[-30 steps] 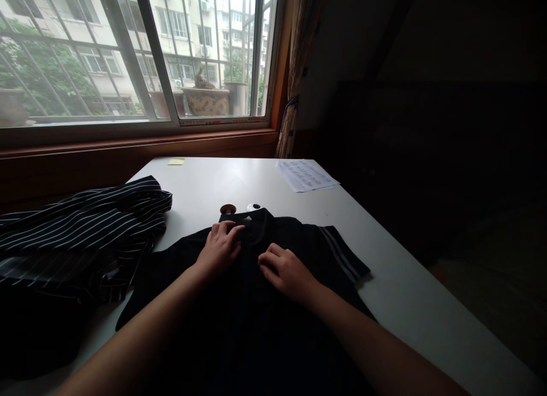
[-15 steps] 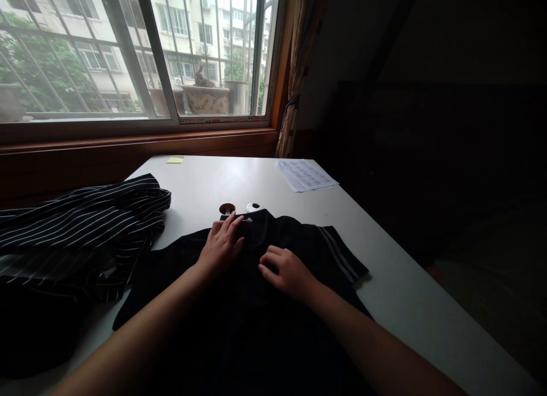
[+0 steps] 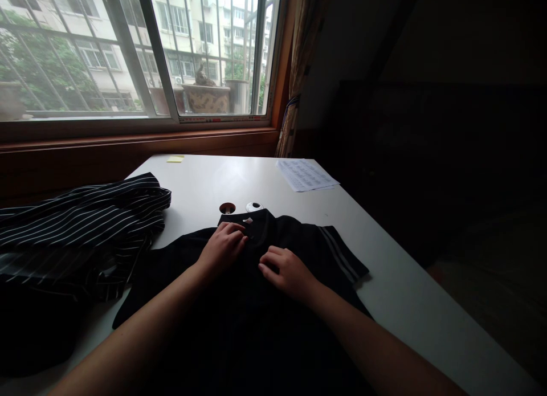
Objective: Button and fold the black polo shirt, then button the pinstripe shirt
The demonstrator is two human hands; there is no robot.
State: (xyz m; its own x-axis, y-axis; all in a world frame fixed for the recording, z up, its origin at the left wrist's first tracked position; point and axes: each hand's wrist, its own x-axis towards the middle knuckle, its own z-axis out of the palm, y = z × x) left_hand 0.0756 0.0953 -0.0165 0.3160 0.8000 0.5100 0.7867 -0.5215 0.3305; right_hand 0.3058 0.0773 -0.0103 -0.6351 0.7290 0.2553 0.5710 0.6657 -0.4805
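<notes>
A black polo shirt [image 3: 294, 236] with grey bands on its sleeve lies flat on the white table [image 3: 401, 305], collar away from me. My left hand [image 3: 222, 248] rests on the shirt just below the collar, fingers curled and pinching the fabric near the neck opening. My right hand [image 3: 287, 270] lies beside it on the chest, fingers curled under and pressing the cloth.
A dark striped garment [image 3: 85, 225] is heaped at the left. A small brown disc [image 3: 227, 207] and a white round object [image 3: 253, 206] lie past the collar. A printed sheet [image 3: 305, 175] and a yellow note [image 3: 175, 159] sit farther back, near the window sill.
My left hand's fingers stretched up to the collar edge, then curled back into a pinch on the fabric. The collar now lies open, showing a small light tag. The right hand stayed still.
</notes>
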